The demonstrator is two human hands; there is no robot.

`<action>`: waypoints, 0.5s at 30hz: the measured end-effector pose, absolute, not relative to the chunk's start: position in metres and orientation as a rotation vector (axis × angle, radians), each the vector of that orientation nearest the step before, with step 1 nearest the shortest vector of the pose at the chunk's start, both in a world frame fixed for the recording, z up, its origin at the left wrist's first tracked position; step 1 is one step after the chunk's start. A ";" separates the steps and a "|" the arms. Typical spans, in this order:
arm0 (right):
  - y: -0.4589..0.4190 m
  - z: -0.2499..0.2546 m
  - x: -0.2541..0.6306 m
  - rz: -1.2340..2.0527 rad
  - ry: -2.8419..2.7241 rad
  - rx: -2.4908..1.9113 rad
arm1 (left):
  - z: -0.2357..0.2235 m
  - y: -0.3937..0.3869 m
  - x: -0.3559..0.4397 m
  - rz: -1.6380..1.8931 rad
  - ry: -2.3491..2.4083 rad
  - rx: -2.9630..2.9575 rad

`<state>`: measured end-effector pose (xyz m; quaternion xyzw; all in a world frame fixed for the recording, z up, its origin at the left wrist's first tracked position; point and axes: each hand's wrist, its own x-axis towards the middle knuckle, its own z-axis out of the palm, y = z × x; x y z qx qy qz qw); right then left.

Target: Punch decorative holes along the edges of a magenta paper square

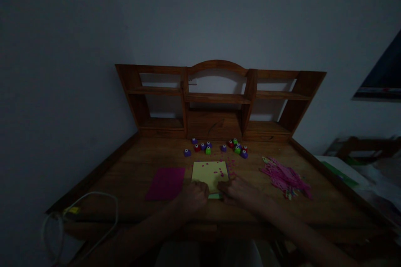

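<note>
A white cord [100, 192] loops near the close left corner of a wooden desk [131, 169], where a person leans both forearms in over the near edge. The left hand [196, 194], fingers curled together, rests at the near left corner of a yellow sheet [203, 178]; the right hand [236, 190], fingers bent, touches its near right corner. In the dim light, one cannot tell whether either hand pinches the paper. The yellow sheet lies centered on the desk, a strip of green paper [215, 196] showing from under its near edge between the hands. A pink sheet [166, 183] lies to the left, a heap of pink strips [286, 177] well to the right. Pink bits [216, 172] dot the yellow sheet's far part. Beyond, purple, red and green punches [208, 150] stand before a wooden shelf [216, 98] against a pale wall [203, 16].
</note>
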<state>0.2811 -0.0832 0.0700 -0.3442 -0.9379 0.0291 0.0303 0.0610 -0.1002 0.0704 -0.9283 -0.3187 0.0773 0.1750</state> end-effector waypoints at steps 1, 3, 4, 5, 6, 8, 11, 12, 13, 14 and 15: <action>-0.084 0.070 0.281 0.089 -2.891 -1.062 | 0.071 -0.101 0.062 0.188 -0.923 -2.628; -0.085 0.071 0.280 0.089 -2.890 -1.072 | 0.071 -0.101 0.063 0.133 -0.955 -2.623; -0.085 0.071 0.280 0.087 -2.888 -1.081 | 0.071 -0.100 0.063 0.119 -0.958 -2.621; -0.086 0.072 0.280 0.084 -2.886 -1.090 | 0.071 -0.099 0.063 0.115 -0.952 -2.619; -0.086 0.072 0.280 0.083 -2.889 -1.092 | 0.071 -0.098 0.062 0.119 -0.938 -2.619; -0.087 0.072 0.280 0.060 -2.886 -1.101 | 0.069 -0.092 0.058 0.146 -0.890 -2.628; -0.089 0.068 0.278 0.000 -2.875 -1.092 | 0.064 -0.083 0.047 0.126 -0.767 -2.683; -0.090 0.065 0.277 -0.030 -2.864 -1.090 | 0.062 -0.080 0.044 0.094 -0.730 -2.706; -0.091 0.061 0.275 -0.072 -2.849 -1.089 | 0.060 -0.078 0.040 0.060 -0.710 -2.723; -0.092 0.057 0.272 -0.131 -2.831 -1.088 | 0.058 -0.077 0.038 0.029 -0.701 -2.733; -0.093 0.053 0.269 -0.208 -2.809 -1.092 | 0.056 -0.076 0.036 0.004 -0.708 -2.736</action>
